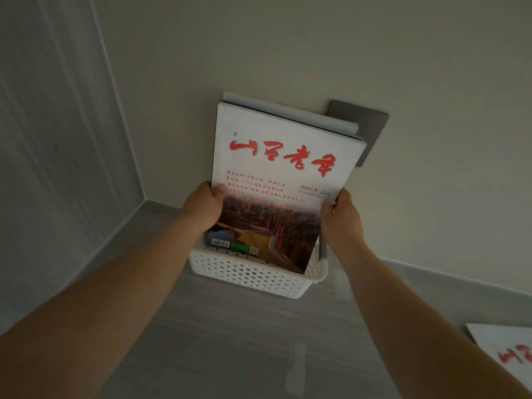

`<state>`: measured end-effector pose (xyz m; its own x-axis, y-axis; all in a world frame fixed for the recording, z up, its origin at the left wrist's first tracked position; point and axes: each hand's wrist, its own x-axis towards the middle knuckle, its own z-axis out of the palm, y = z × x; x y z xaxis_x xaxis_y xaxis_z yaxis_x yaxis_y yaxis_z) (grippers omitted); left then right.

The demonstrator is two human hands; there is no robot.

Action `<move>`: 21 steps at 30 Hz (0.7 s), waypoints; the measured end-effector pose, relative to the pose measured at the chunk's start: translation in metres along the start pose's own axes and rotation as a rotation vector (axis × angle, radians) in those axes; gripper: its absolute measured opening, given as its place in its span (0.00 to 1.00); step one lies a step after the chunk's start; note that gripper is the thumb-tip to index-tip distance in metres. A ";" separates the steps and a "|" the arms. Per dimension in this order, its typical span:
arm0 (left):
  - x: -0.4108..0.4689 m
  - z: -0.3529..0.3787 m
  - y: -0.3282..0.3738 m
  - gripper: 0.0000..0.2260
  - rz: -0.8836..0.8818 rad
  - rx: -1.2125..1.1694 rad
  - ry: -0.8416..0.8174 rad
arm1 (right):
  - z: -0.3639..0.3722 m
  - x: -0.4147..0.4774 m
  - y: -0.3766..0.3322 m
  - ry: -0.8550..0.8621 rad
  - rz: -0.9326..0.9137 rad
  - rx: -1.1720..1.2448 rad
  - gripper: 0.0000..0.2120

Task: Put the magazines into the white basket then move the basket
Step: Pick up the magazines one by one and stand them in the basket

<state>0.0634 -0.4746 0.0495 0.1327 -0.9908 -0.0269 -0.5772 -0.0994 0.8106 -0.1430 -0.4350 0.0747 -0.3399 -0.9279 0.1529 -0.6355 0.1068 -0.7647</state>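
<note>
Above the white basket, left hand and right hand grasp upright magazines

Likely a home room: plain wall, grey switch plate, skirting.

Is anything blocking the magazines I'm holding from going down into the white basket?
Nothing visible does. The magazines, gripped by the left hand and right hand, already stand with their lower edge inside the white basket.
</note>
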 end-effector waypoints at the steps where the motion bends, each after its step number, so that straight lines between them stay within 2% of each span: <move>1: -0.003 -0.001 -0.001 0.20 -0.004 -0.012 0.015 | -0.003 -0.001 0.001 -0.027 0.011 -0.003 0.20; 4: -0.019 -0.004 -0.002 0.20 0.002 -0.048 0.130 | -0.017 -0.009 0.014 -0.034 0.046 0.006 0.23; 7: -0.050 -0.002 0.000 0.13 0.122 -0.053 0.223 | -0.040 -0.026 0.042 0.000 0.054 -0.010 0.19; 10: -0.100 0.014 0.006 0.11 0.187 -0.070 0.225 | -0.070 -0.046 0.075 0.025 0.094 -0.004 0.14; 12: -0.138 0.032 0.013 0.09 0.198 -0.050 0.159 | -0.093 -0.061 0.100 0.033 0.136 -0.002 0.13; 17: -0.228 0.092 0.034 0.09 0.124 0.043 -0.197 | -0.163 -0.105 0.181 -0.033 0.191 -0.208 0.12; 21: -0.294 0.158 0.061 0.05 0.027 -0.030 -0.331 | -0.230 -0.147 0.251 -0.069 0.268 -0.379 0.14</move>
<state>-0.1378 -0.2043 0.0149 -0.1546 -0.9696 -0.1898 -0.5527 -0.0743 0.8301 -0.4120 -0.1897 0.0039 -0.4881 -0.8700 -0.0701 -0.7444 0.4568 -0.4870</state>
